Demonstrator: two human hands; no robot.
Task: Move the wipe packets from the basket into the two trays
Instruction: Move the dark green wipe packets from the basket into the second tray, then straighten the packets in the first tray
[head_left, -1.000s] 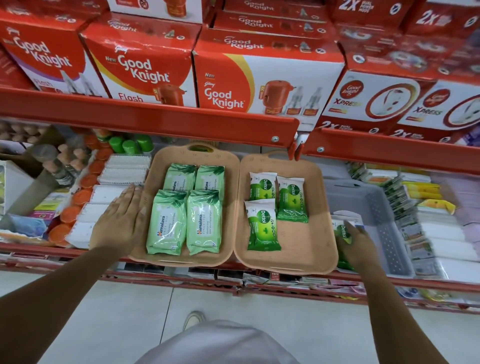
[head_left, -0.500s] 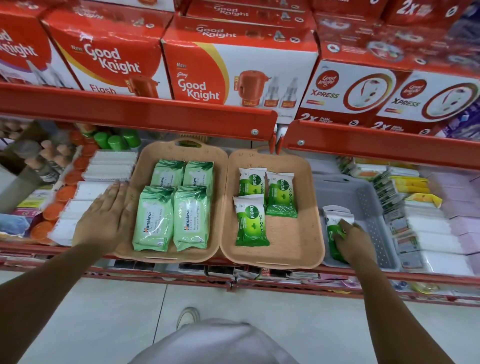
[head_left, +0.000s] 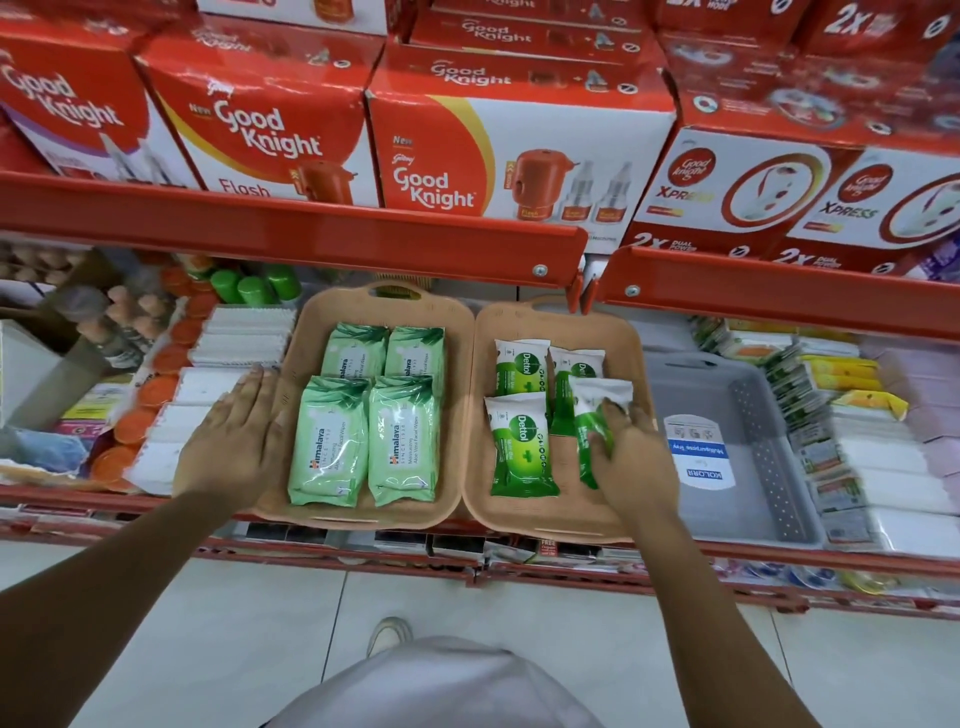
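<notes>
Wipe packet (head_left: 592, 431): a green Dettol pack was held tilted over the right tray (head_left: 550, 514), partly overlapping a pack behind it.
Right hand (head_left: 631, 457): fingers were closed around that pack.
Left hand (head_left: 234, 436): was laid flat, fingers spread, against the left tray's (head_left: 291, 364) outer rim.
Left tray: four Himalaya packs (head_left: 324, 441) were seen inside.
Right tray: three Dettol packs (head_left: 522, 447) were lying flat.
Basket (head_left: 753, 467): grey, just beside the right tray; no packets were seen inside.

Your right hand (head_left: 631, 457) grips a green wipe packet (head_left: 592, 426) over the right tray (head_left: 550, 514), beside three others. Your left hand (head_left: 234, 436) lies flat against the left tray (head_left: 291, 374), which holds four pale packets. The grey basket (head_left: 753, 415) sits right.
</notes>
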